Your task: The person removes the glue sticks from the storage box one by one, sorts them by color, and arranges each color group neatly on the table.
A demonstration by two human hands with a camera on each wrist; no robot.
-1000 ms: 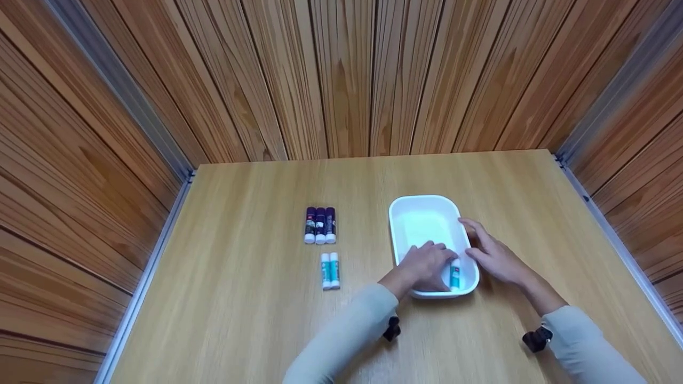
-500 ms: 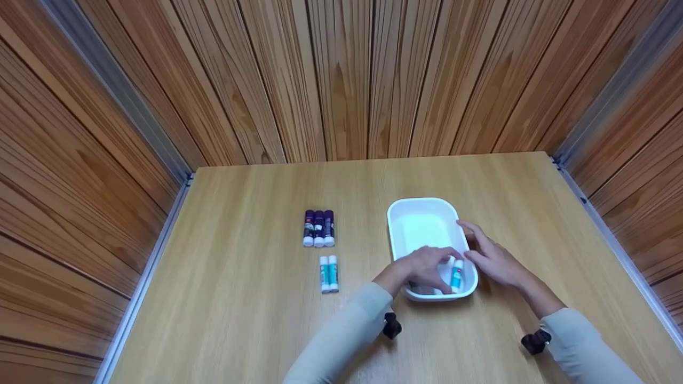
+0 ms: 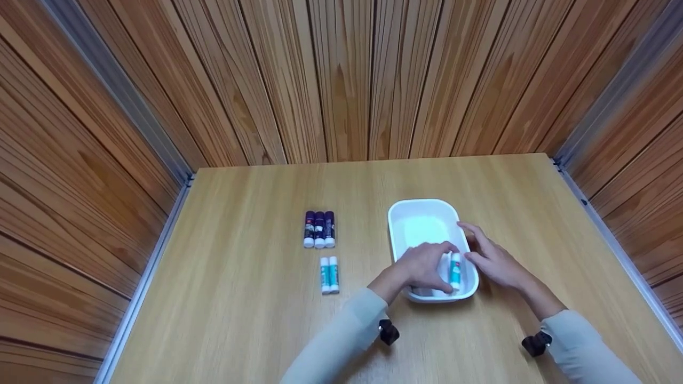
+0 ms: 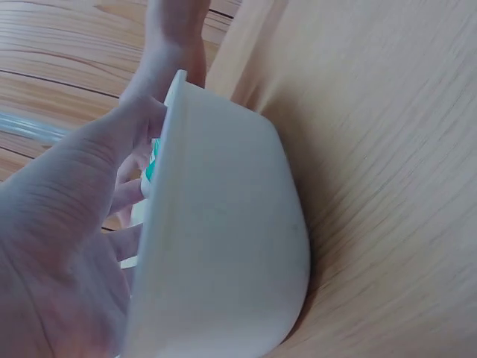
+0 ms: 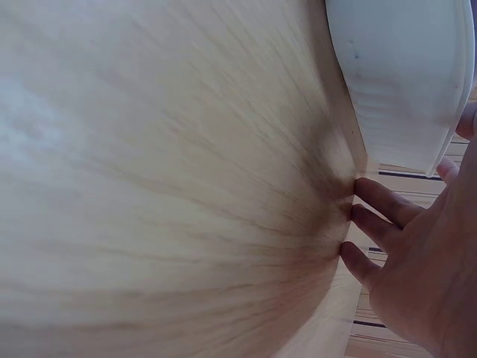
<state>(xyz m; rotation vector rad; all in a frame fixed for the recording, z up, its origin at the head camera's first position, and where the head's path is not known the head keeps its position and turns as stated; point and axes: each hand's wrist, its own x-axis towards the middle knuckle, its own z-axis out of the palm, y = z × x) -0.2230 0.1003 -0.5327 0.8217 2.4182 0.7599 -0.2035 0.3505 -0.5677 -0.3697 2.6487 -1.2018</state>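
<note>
A white tray [image 3: 421, 205] sits on the wooden table [image 3: 256, 320] right of centre. My left hand [image 3: 445, 266] reaches into its near end and pinches a teal-and-white glue stick [image 3: 455, 273] that lies against the right inner wall. In the left wrist view, the left hand's fingers [image 4: 130, 194] curl over the tray [image 4: 223, 239] rim, with a bit of the teal stick [image 4: 151, 165] showing. My right hand [image 3: 488, 255] rests with straight fingers on the table against the tray's right side. In the right wrist view its fingertips [image 5: 373, 195] touch the table beside the tray [image 5: 402, 74].
Three purple glue sticks [image 3: 319, 229] lie side by side left of the tray. Two teal glue sticks [image 3: 329, 274] lie just below them. Wooden slat walls [image 3: 341, 80] close in the table on three sides, with metal rails [image 3: 144, 277] along its edges.
The left hand's fingers have closed in on the teal stick inside the tray and shifted it slightly. The right hand has stayed beside the tray.
</note>
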